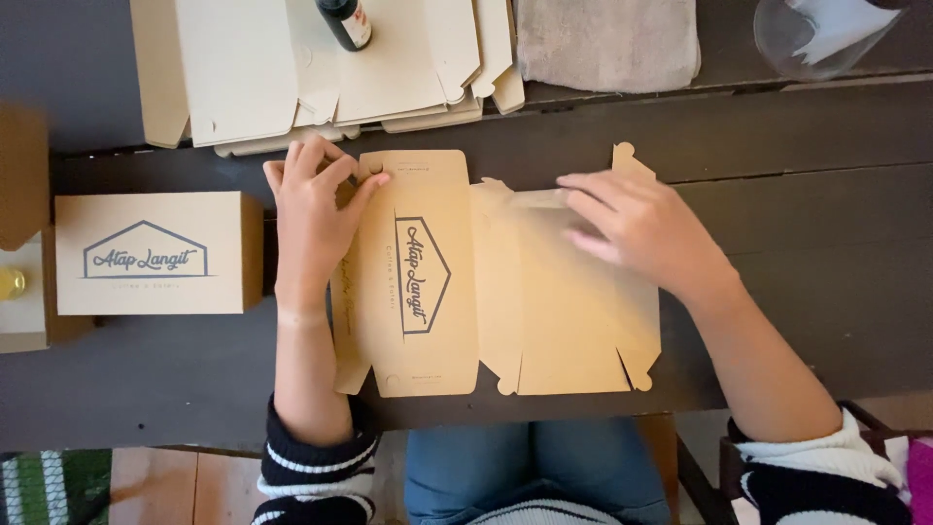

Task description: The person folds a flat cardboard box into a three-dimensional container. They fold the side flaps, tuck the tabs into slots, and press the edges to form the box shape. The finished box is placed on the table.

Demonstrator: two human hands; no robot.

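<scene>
Tan flat carton blank (pixel 505 282) lying unfolded on dark wooden table (pixel 797 253); left hand (pixel 313 219) and right hand (pixel 637 228) pressing it, fingers released.

The flat carton blank (pixel 486 282) lies unfolded on the dark surface (pixel 826 253), printed face up, tan cardboard with a dark house-shaped outline and script lettering on its left-hand panel. That panel runs lengthways away from the person, rounded tabs at both ends. To its right spreads a broader plain panel, small notched flaps poking out along the near edge and one rounded tab at the far right corner. The blank sits square to the surface's near edge, its creases only faintly raised.
</scene>
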